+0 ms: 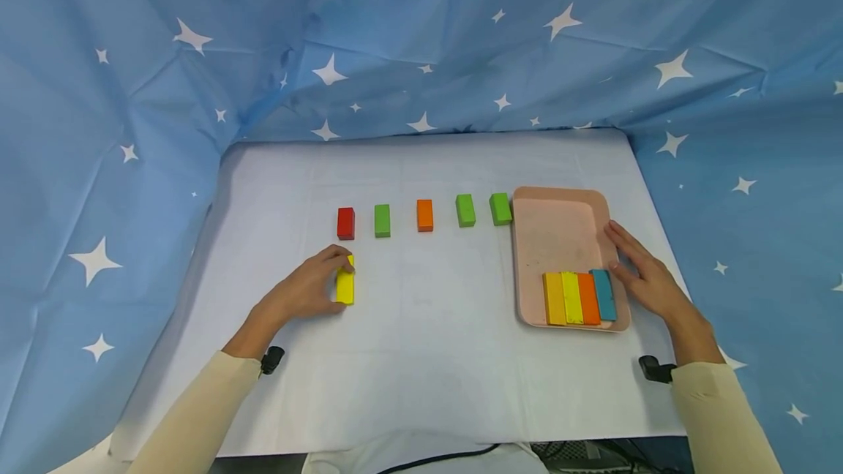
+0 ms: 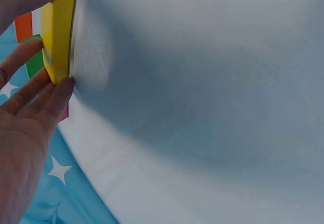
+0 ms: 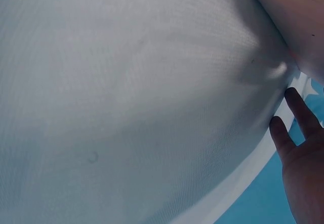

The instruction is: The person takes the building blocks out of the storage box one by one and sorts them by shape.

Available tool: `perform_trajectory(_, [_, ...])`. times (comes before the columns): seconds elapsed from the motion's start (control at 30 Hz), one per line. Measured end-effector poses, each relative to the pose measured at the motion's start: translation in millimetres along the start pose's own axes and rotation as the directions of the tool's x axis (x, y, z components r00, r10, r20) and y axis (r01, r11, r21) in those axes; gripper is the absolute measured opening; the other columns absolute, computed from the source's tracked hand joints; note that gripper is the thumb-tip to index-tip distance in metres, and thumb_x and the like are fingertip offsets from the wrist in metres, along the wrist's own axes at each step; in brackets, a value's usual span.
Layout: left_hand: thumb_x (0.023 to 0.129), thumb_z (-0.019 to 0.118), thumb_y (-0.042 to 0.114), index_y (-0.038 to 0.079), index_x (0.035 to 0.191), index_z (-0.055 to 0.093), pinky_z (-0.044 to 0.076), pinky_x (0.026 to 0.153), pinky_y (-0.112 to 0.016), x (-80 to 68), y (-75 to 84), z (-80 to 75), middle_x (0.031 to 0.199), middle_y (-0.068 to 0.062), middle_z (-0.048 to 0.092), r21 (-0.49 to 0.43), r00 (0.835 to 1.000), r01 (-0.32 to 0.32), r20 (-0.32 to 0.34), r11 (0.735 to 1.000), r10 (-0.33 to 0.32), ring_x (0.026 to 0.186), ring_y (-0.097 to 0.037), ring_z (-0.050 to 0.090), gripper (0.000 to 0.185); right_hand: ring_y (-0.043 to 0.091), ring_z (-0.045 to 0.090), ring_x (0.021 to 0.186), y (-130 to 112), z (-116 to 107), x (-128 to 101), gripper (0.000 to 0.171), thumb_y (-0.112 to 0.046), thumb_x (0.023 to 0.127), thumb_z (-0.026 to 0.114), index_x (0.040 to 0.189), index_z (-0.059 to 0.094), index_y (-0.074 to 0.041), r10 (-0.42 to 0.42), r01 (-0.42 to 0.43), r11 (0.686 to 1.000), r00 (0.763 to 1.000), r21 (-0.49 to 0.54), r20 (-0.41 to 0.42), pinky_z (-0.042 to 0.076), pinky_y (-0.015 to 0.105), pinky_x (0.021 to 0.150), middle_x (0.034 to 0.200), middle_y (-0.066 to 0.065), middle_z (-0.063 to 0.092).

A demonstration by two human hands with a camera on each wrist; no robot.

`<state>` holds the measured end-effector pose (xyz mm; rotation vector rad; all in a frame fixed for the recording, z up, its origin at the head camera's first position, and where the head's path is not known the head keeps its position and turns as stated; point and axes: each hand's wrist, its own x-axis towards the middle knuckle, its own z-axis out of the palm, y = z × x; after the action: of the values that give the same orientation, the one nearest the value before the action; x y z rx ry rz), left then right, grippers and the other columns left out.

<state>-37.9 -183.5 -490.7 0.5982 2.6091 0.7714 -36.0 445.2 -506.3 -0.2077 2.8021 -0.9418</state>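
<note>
Four blocks already lie side by side in the near part of the pink tray (image 1: 560,240): an amber block (image 1: 554,299), a yellow-green block (image 1: 571,298), an orange one (image 1: 588,298) and a teal block (image 1: 604,295). They touch each other and fill only the front strip of the tray; the rest of its floor is bare. So it seems that a part of the work is done, and more is left than is finished.

Six blocks are outside the tray on the white table (image 1: 428,328). A row stands farther back: a red block (image 1: 345,223), a green block (image 1: 382,220), an orange block (image 1: 424,215), a second green block (image 1: 465,210), and a third green block (image 1: 500,208) that is just beside the tray's left wall. The yellow block (image 1: 345,285) lies nearer to the person, well apart from the tray, and it is the one in hand.

The left hand (image 1: 306,287) rests low on the table and pinches the yellow block between thumb and curled fingers (image 2: 50,95); in the wrist view the block appears to sit on the cloth, not lifted. The right hand (image 1: 642,273) lies flat with straight fingers against the right rim of the tray and holds nothing; it seems only to steady the tray. Both forearms in cream sleeves reach forward from the near edge.
</note>
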Motion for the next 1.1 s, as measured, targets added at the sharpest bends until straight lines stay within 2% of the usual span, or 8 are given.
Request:
perform_trajectory(0.37, [0.075, 0.092, 0.014, 0.012, 0.122, 0.067, 0.053, 0.106, -0.046, 1.7, 1.3, -3.3, 0.150, -0.006, 0.052, 0.027, 0.999, 0.015, 0.029, 1.000, -0.016, 0.130, -0.029, 0.057, 0.054, 0.048, 0.010, 0.159, 1.4, 1.1, -0.6, 0.069, -0.030, 0.108, 0.053, 0.168, 0.017, -0.030, 0.017, -0.016, 1.000, 1.000, 0.004, -0.006, 0.012, 0.084, 0.112, 0.177, 0.003, 0.008])
perform_trajectory(0.57, [0.073, 0.094, 0.017, 0.014, 0.124, 0.066, 0.050, 0.110, -0.049, 0.4, 3.9, -3.8, 0.155, -0.008, 0.048, 0.044, 0.999, 0.009, 0.033, 0.999, -0.011, 0.136, -0.033, 0.053, 0.058, 0.047, 0.012, 0.159, 0.7, 0.2, -0.4, 0.069, -0.029, 0.108, 0.054, 0.168, 0.019, -0.027, 0.011, -0.011, 1.000, 1.000, 0.003, -0.006, 0.013, 0.082, 0.113, 0.177, 0.003, 0.010])
perform_trajectory(0.73, [0.073, 0.094, 0.020, 0.017, 0.127, 0.066, 0.045, 0.114, -0.053, 4.9, 20.6, -5.7, 0.158, -0.008, 0.044, 0.054, 1.000, -0.025, 0.002, 0.998, 0.025, 0.143, -0.034, 0.045, 0.061, 0.044, 0.012, 0.160, 0.6, -1.4, 0.7, 0.069, -0.028, 0.108, 0.055, 0.167, 0.020, -0.027, 0.006, -0.006, 1.000, 1.000, 0.006, -0.002, 0.014, 0.079, 0.116, 0.177, 0.000, 0.010])
perform_trajectory(0.9, [0.078, 0.091, 0.025, 0.017, 0.129, 0.066, 0.049, 0.111, -0.049, 32.5, 55.2, -3.5, 0.150, -0.005, 0.051, 0.042, 0.992, -0.127, 0.007, 0.991, 0.127, 0.136, -0.028, 0.051, 0.057, 0.045, 0.014, 0.160, 0.0, -2.9, 2.2, 0.068, -0.026, 0.108, 0.055, 0.167, 0.022, -0.025, -0.019, 0.019, 1.000, 1.000, 0.004, -0.012, 0.014, 0.079, 0.116, 0.176, 0.002, 0.012])
perform_trajectory(1.1, [0.086, 0.084, 0.027, 0.016, 0.131, 0.065, 0.049, 0.110, -0.039, 85.1, 103.8, 21.5, 0.137, 0.003, 0.056, -0.002, 0.957, -0.281, 0.071, 0.960, 0.280, 0.127, -0.019, 0.055, 0.050, 0.046, 0.014, 0.159, 3.8, -1.1, 1.0, 0.069, -0.027, 0.107, 0.055, 0.167, 0.022, -0.026, -0.016, 0.016, 1.000, 1.000, 0.008, -0.010, 0.014, 0.079, 0.116, 0.176, 0.003, 0.012])
